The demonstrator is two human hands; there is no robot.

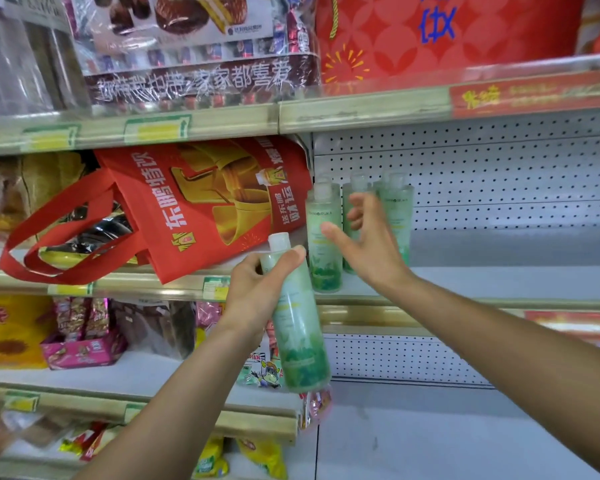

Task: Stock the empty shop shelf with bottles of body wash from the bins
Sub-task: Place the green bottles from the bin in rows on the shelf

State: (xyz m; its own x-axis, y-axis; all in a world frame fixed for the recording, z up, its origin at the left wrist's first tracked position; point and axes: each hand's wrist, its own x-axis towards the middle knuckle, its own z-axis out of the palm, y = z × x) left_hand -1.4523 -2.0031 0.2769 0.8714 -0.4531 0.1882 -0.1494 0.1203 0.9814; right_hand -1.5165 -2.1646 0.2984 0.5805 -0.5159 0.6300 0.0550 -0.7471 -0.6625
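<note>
Smooth cylindrical bottle (297, 320) — left hand (257, 292)

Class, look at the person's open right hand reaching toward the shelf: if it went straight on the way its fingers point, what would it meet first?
Most likely the pale green translucent body wash bottles standing at the white shelf's left end. The right hand, open and empty, already overlaps them in the picture, though depth is unclear, so contact cannot be judged.

Left hand (257, 289) raised, fingers (297, 253) wrapped closed; right hand (364, 244) raised, spread, apparently empty.
</note>
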